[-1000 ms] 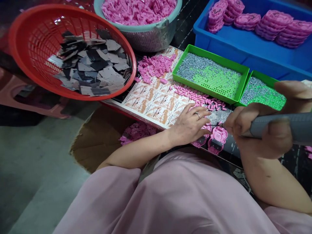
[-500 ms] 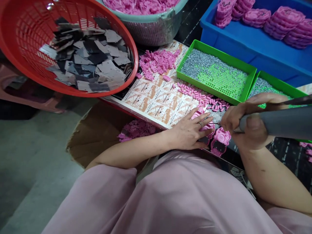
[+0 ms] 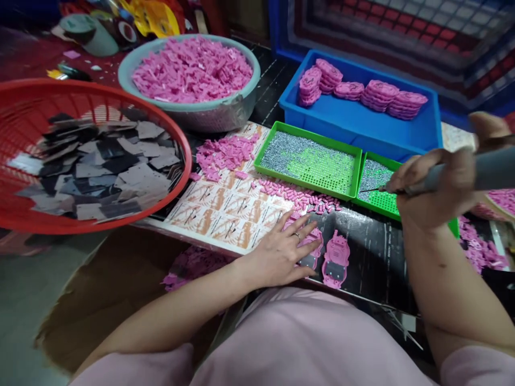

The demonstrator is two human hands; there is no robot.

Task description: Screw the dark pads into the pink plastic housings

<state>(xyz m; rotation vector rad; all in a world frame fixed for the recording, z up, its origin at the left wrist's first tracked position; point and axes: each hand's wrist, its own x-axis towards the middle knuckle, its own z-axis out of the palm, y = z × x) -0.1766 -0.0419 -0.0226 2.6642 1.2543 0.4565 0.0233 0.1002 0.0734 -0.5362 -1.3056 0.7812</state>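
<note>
My left hand (image 3: 287,246) lies with fingers spread on pink plastic casings near the table's front edge, partly covering them. Beside it rests another pink casing (image 3: 336,259) with a dark plate in it. My right hand (image 3: 432,179) is wrapped round a grey electric screwdriver (image 3: 493,169), whose thin bit points left over the smaller green tray (image 3: 374,182) of screws. Left of that tray stands a larger green tray (image 3: 309,161) of screws. Small pink cylinders (image 3: 317,202) are scattered in front of the larger tray.
A red basket (image 3: 183,177) of dark plates stands at the left, a teal basin (image 3: 241,99) of pink parts behind. At the back, a blue bin (image 3: 350,120) holds stacked pink casings. Part of another hand (image 3: 488,128) shows at the right edge.
My right hand has moved with the screwdriver from the casings to over the smaller green tray. My left hand stays on the casings. The view has shifted, showing more of the back.
</note>
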